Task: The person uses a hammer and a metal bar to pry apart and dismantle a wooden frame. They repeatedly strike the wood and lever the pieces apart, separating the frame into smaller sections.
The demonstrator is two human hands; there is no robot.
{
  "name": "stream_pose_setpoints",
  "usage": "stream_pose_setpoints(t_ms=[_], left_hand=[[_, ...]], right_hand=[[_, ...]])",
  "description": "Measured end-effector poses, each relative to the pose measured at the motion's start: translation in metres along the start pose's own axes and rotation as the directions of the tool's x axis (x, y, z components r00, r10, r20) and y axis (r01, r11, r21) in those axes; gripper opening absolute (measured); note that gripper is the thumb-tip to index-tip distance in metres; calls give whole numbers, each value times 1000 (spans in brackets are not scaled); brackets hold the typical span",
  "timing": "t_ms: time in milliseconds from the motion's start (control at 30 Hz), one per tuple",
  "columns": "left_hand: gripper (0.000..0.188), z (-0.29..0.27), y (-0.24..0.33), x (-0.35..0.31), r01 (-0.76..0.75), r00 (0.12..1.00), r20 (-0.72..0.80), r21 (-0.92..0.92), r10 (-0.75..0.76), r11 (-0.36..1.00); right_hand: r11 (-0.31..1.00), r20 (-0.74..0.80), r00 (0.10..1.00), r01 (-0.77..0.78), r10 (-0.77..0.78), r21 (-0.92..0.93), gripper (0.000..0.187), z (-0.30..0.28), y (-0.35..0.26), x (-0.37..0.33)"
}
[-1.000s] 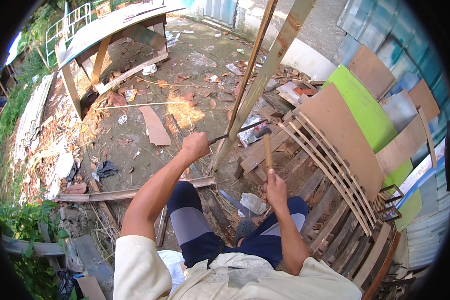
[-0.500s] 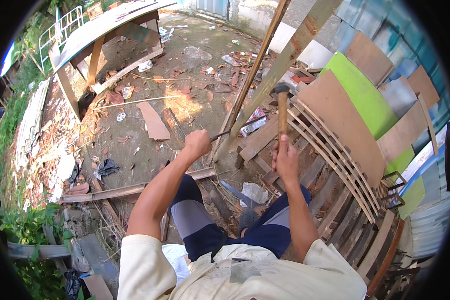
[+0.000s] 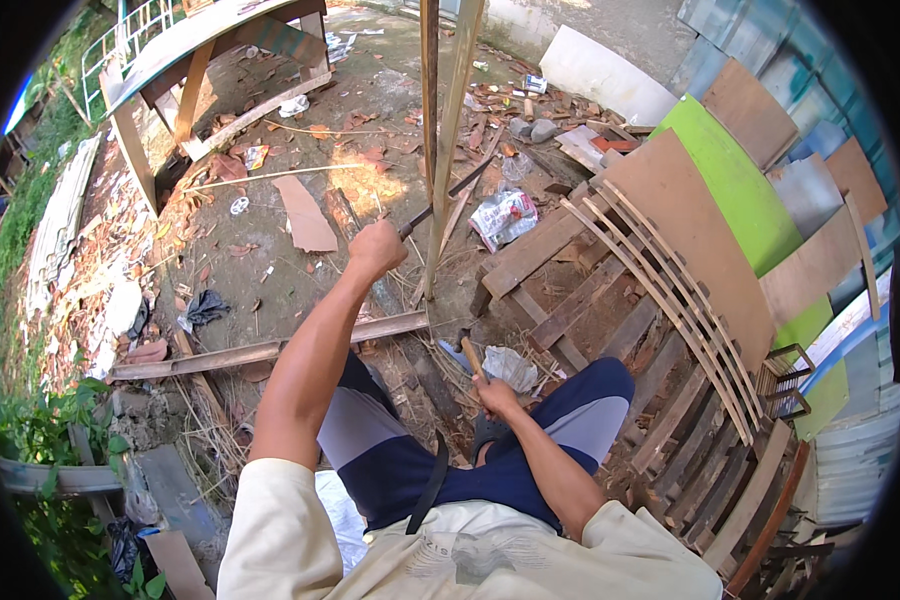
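Note:
My left hand (image 3: 378, 250) is closed round the near end of a long dark metal tool (image 3: 417, 221), narrow like a blade or bar. It slants up to the right across two upright wooden strips, a dark-edged one (image 3: 429, 90) and a broader pale one (image 3: 454, 110). The strips stand close together, and part of the tool is hidden at them. Low between my knees, my right hand (image 3: 497, 397) grips a hammer (image 3: 473, 356) by its wooden handle. The hammer's dark head points away from me, near the foot of the strips.
A handsaw blade (image 3: 452, 352) and white plastic bag (image 3: 511, 369) lie beyond my right hand. To the right is a slatted wooden pallet (image 3: 580, 310), with long thin strips (image 3: 660, 290) and boards (image 3: 670, 220). A plank (image 3: 270, 350) crosses the ground leftward; a table (image 3: 205, 45) stands far left.
The hammer in my right hand has dropped from raised at the right to low between my knees. My left hand and the tool have shifted slightly up and left; the wooden strips now stand nearly upright.

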State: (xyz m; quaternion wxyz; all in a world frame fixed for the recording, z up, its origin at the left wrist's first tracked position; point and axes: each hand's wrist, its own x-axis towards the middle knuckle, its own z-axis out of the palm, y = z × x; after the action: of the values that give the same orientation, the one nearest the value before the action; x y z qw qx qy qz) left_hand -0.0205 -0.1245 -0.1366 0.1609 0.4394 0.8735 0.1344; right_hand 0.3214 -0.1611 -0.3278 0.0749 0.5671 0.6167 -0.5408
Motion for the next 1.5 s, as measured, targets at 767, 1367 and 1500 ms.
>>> stream_pose_setpoints(t_ms=[767,1367,1500], left_hand=[[51,77,112,-74,232,969,207,-950,-134,207],[61,48,70,-98,191,972,227,-915,61,356],[61,50,66,-102,253,952,293,-916,89,311]], right_hand=[[731,117,993,94,-20,-676,45,45,55,49],[970,-500,839,-121,214,212,34,-3,61,84],[977,-809,553,171,-202,-127,39,-11,2,39]])
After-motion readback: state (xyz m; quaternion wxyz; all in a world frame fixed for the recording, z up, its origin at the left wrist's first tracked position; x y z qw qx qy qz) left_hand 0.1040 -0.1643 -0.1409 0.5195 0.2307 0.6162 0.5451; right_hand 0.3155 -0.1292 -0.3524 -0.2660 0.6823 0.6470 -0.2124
